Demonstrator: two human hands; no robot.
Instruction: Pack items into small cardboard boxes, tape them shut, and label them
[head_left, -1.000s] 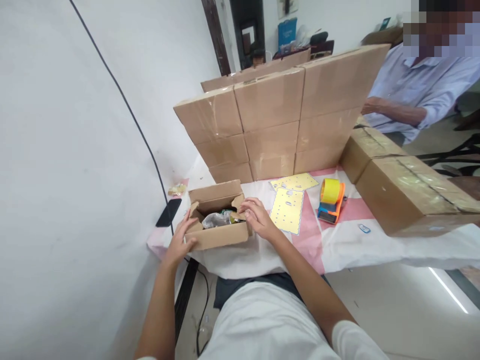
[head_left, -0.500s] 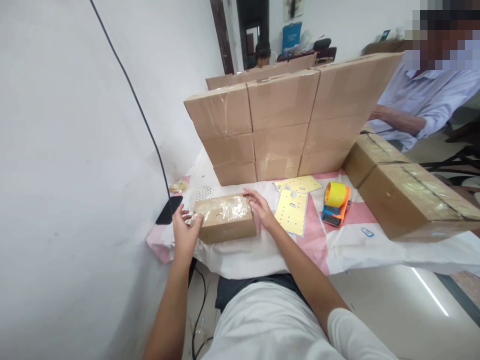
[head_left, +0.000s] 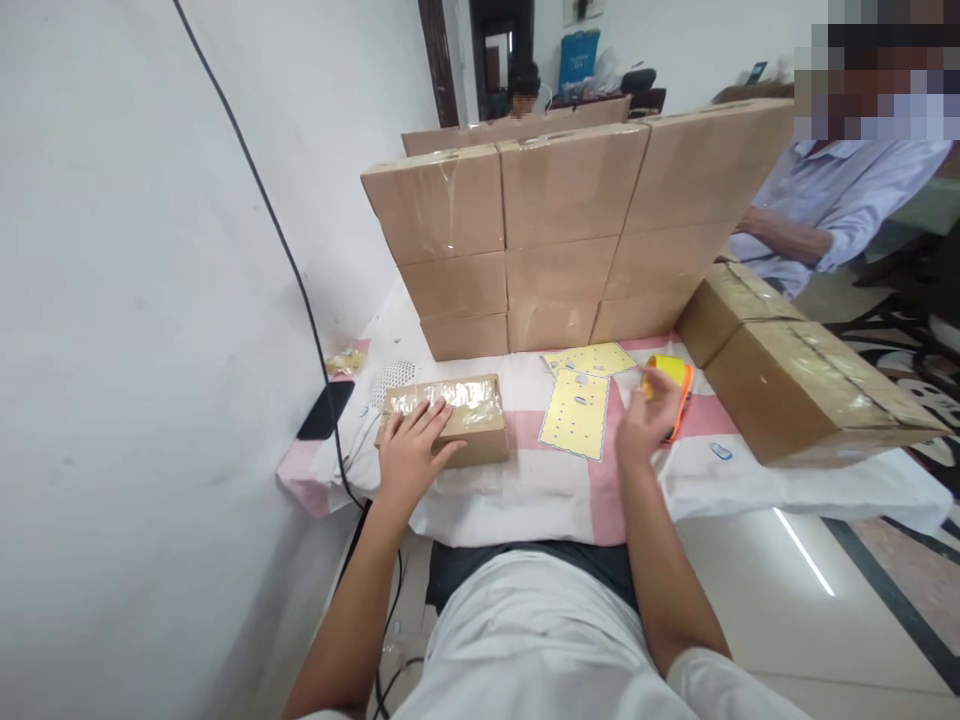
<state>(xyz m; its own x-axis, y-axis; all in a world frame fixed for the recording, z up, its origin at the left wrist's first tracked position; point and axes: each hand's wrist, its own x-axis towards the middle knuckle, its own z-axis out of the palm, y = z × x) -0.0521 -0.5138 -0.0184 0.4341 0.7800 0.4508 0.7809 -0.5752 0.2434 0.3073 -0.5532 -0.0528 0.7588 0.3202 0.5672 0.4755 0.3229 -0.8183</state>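
Now the left hand (head_left: 411,455) lies flat, fingers spread, on top of a small cardboard box (head_left: 450,418) whose flaps are shut and whose lid shows a shiny strip of clear tape. That box sits on the white-and-pink table cover (head_left: 525,490), at about eleven o'clock from the person's lap. The right hand (head_left: 646,420) is out at one o'clock, fingers loosely curled at the tape dispenser (head_left: 670,385), an orange holder with a yellow roll; the hand hides most of the holder, so I cannot tell whether it grips the dispenser or only touches it.

Between the two hands lies a yellow sticker sheet (head_left: 577,413) dotted with small labels, and a second yellow sheet (head_left: 591,358) lies just beyond it at twelve o'clock. A single small label (head_left: 721,451) lies loose on the cover at two o'clock from the right hand.

At twelve o'clock, behind the sheets, stands a wall of stacked sealed cartons (head_left: 570,230), three across and three high. Two larger taped cartons (head_left: 795,375) lie end to end at two o'clock, near the dispenser. At nine o'clock from the small box a black phone (head_left: 325,410) rests at the table's edge, with a black cable (head_left: 285,240) running up the white wall. Another person in a light blue shirt (head_left: 847,195) stands beyond the cartons at two o'clock.
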